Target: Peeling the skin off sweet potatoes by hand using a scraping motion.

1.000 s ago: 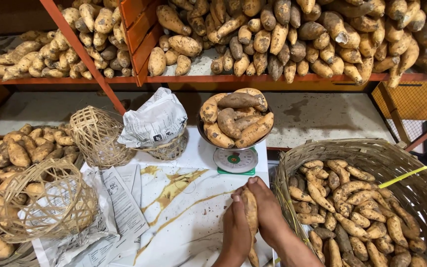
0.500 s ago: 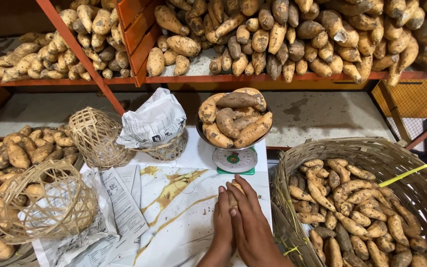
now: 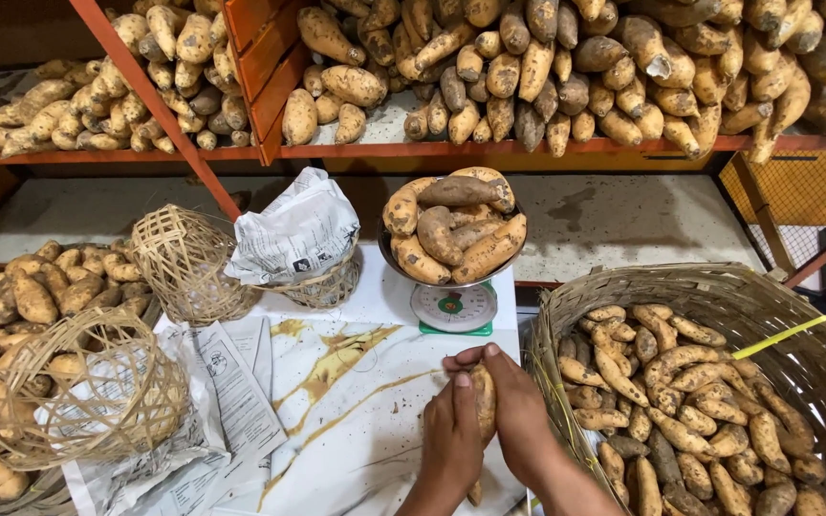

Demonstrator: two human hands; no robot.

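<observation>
Left hand: the left hand (image 3: 451,444) is wrapped around one side of a sweet potato (image 3: 483,401), fingers closed on it; its wrist is cut off by the bottom edge.
Right hand: the right hand (image 3: 518,411) clasps the other side of the same sweet potato, fingers curled over the top end; the forearm runs out of the picture.
Sweet potato: held upright between both palms above the bench (image 3: 356,382); only a narrow strip shows between the hands, plus a tip below the left hand, the rest being hidden.
Beyond the fingers: a weighing scale (image 3: 451,308) stands just past the fingertips, its pan heaped with sweet potatoes; the dial markings are too small to make out.
Right of the fingers: a large woven basket (image 3: 719,287) of sweet potatoes, cut off at the right and bottom edges.
Left of the fingers: printed paper sheets (image 3: 231,382) on the bench, then an empty wicker basket (image 3: 88,392) lying tilted.
Far left beyond: a small wicker basket (image 3: 184,263) on its side and a crumpled newspaper bag (image 3: 293,229) in another basket, contents hidden.
</observation>
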